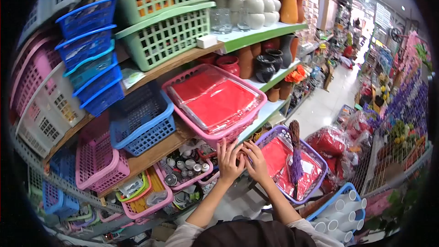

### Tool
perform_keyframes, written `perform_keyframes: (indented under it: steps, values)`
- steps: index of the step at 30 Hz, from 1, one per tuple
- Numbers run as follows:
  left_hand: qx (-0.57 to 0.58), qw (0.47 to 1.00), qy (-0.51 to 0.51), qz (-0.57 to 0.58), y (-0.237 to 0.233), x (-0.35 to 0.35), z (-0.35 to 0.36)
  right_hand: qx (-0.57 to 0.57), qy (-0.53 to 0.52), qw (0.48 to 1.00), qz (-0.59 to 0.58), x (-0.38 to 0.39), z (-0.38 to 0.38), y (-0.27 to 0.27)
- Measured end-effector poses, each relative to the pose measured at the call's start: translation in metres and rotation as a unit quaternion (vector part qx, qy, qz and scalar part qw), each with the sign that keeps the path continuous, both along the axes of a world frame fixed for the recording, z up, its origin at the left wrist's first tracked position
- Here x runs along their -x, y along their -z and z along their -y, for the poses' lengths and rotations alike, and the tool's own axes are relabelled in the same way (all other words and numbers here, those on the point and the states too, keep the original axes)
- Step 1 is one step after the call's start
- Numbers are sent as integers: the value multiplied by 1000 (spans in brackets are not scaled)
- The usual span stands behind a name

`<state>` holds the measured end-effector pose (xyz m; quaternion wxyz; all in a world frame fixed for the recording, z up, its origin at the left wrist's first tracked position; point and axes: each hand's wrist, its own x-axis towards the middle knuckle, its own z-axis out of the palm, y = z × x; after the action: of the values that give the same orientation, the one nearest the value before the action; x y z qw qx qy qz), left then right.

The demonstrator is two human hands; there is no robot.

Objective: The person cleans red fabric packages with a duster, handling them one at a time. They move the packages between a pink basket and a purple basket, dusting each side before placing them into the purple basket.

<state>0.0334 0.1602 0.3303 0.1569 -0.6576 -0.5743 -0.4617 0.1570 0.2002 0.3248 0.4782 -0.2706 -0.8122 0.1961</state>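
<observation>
A pink basket (215, 133) holding flat red items in clear plastic sits on the shelf in front of me. Just below its near edge is my left hand (230, 162), fingers stretched upward and apart, the fingertips right at the basket's lower rim. Beside it, my right hand (256, 161) has its fingers extended toward the left hand, the fingertips of the two nearly meeting. No object shows in either hand. To the right, a purple basket (323, 174) carries more red plastic-wrapped packs (276, 155) and a purple dried-flower bundle (296, 169) lying across them.
Blue (141, 130) and pink baskets (101, 169) line the shelf at left, with green baskets (160, 41) above. White cups, glasses and vases (289, 7) stand on upper shelves. At lower right is a blue crate (350, 187) of white tubes. A tiled aisle (336, 89) runs ahead.
</observation>
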Motion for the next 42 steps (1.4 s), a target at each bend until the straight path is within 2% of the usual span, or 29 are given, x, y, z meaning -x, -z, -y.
perform_keyframes:
  steps: [2, 4, 5, 7, 9, 10, 12, 13, 15, 16, 18, 20, 22, 24, 26, 27, 34, 36, 37, 39, 40, 42]
  values:
    - [22, 996, 71, 45, 12, -11, -3, 34, 47, 998, 20, -26, 3, 17]
    - [53, 994, 79, 57, 31, -22, -6, 67, 94, 992, 40, -57, 2, 43]
    - [63, 993, 84, 58, 41, -27, -8, 94, 163, 979, 81, -75, -1, 64]
    - [91, 988, 101, 75, 58, -38, -11, 109, 295, 934, 170, -112, -2, 101]
    - [112, 983, 121, 79, 72, -48, -14, 119, 436, 856, 252, -146, 1, 142]
    - [131, 980, 131, 73, 79, -53, -15, 161, 480, 815, 281, -159, 7, 149]
    - [156, 974, 153, 66, 95, -65, -19, 262, 514, 778, 250, -181, 16, 160]
    - [174, 966, 173, 81, 103, -71, -22, 268, 522, 770, 251, -191, 21, 167]
    - [205, 957, 194, 69, 114, -82, -26, 401, 451, 795, 61, -207, 31, 188]
    - [211, 953, 204, 70, 119, -87, -29, 405, 460, 788, 61, -213, 34, 206]
    - [271, 932, 227, 82, 136, -96, -39, 295, 453, 840, 44, -224, 38, 242]
    - [283, 927, 235, 70, 157, -105, -52, 295, 478, 826, 37, -224, 40, 243]
    - [387, 887, 246, 54, 184, -111, -66, 322, 487, 811, 29, -221, 39, 236]
    - [413, 872, 262, 27, 204, -119, -82, 342, 496, 797, 40, -219, 38, 233]
    - [497, 829, 194, -167, 217, -128, -94, 345, 493, 799, 23, -219, 38, 233]
    - [527, 808, 184, -187, 220, -134, -102, 362, 492, 792, 28, -219, 38, 231]
    - [507, 825, 113, -221, 224, -152, -122, 359, 502, 786, 41, -217, 38, 232]
    - [555, 782, 110, -261, 225, -154, -130, 356, 498, 790, 31, -217, 38, 235]
    - [556, 781, 110, -262, 227, -154, -129, 344, 505, 791, 24, -217, 38, 237]
    - [507, 818, 120, -245, 229, -153, -125, 332, 512, 792, 16, -216, 40, 236]
    - [507, 818, 120, -246, 229, -153, -126, 336, 508, 793, 15, -216, 40, 232]
    - [524, 828, 166, -111, 230, -153, -129, 339, 502, 796, 15, -215, 41, 226]
